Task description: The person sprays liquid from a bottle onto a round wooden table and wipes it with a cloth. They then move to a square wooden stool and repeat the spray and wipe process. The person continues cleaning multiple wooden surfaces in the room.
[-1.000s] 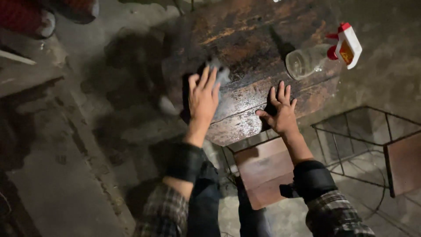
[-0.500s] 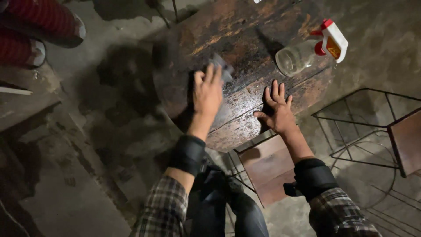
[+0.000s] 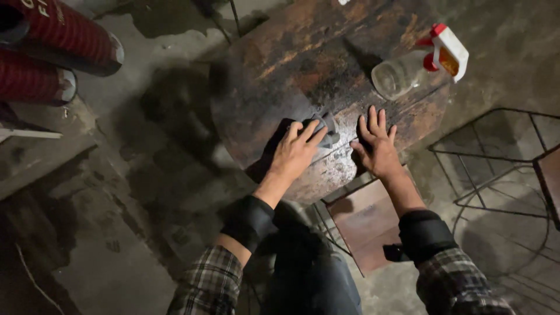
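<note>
A round, worn wooden table (image 3: pixel 303 52) with dark stains fills the upper middle of the head view. My left hand (image 3: pixel 296 153) presses flat on a dark grey cloth (image 3: pixel 324 129) near the table's front edge. To its right, my right hand (image 3: pixel 376 149) rests palm down on the bare wood, fingers spread, holding nothing. A clear spray bottle (image 3: pixel 408 70) with a white and red trigger head lies on its side at the table's right edge, beyond my right hand.
A small brown stool seat (image 3: pixel 364 224) stands under the table's front edge, next to my legs. A wire-frame chair (image 3: pixel 507 169) is at the right. Two red cylinders (image 3: pixel 52 52) lie at the upper left on the stained concrete floor (image 3: pixel 146 175).
My left hand has slid the cloth to the right and nearer the front edge, closer to my right hand. The right hand stays planted. The camera has tilted a little.
</note>
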